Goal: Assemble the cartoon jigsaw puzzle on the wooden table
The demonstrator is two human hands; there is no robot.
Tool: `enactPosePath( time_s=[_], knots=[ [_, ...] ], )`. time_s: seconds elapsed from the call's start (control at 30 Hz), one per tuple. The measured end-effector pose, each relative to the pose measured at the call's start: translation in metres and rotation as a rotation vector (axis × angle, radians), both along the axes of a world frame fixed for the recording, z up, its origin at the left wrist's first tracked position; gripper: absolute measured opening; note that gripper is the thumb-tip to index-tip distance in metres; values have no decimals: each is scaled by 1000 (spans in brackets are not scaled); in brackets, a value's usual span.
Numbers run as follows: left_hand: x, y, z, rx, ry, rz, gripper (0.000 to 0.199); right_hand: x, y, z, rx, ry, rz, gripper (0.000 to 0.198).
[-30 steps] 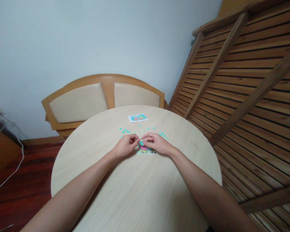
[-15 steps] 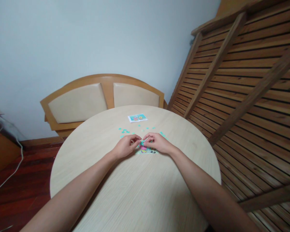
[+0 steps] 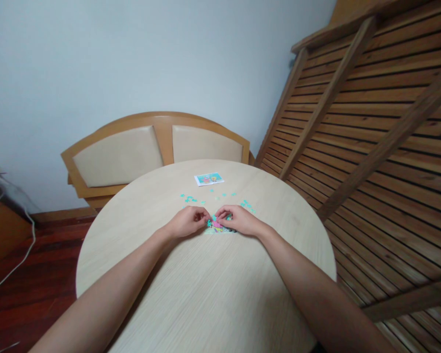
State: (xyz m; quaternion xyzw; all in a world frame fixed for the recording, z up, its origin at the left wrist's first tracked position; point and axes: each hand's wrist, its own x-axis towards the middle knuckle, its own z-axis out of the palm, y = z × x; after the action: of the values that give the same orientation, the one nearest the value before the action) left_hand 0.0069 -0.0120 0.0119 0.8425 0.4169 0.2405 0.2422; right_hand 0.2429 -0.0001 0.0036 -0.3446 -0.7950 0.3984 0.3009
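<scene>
A partly assembled jigsaw puzzle point(image 3: 217, 225), with pink, yellow and teal parts, lies flat on the round table between my hands. My left hand point(image 3: 189, 220) is at its left edge, thumb and fingers drawn together in a pinch. A small teal puzzle piece point(image 3: 209, 223) shows right at those fingertips; whether it is gripped or lies on the puzzle is unclear. Over the puzzle's right part, my right hand point(image 3: 238, 219) has its fingers bent and closed toward the thumb. Anything between those fingertips is too small to make out.
Loose teal puzzle pieces point(image 3: 188, 199) lie beyond my left hand, and more teal pieces point(image 3: 247, 205) beyond my right. A picture card point(image 3: 209, 179) lies farther back on the round table point(image 3: 191, 294). Behind stand a padded headboard point(image 3: 119, 157) and a slatted wooden frame point(image 3: 353, 142).
My left hand has shifted slightly left and toward me, opening a gap between the two hands. More of the puzzle's pink part shows. My right hand has moved only a little.
</scene>
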Motion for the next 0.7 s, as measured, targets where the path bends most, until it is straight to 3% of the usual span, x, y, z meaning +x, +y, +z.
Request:
enactPosePath(
  time_s=[0.27,0.7],
  knots=[
    [1,-3,5,26,29,-41,27,1,-5,7,77,-83,41,31],
    [7,-5,4,59,43,-83,27,1,-5,7,69,-107,72,30]
  ],
)
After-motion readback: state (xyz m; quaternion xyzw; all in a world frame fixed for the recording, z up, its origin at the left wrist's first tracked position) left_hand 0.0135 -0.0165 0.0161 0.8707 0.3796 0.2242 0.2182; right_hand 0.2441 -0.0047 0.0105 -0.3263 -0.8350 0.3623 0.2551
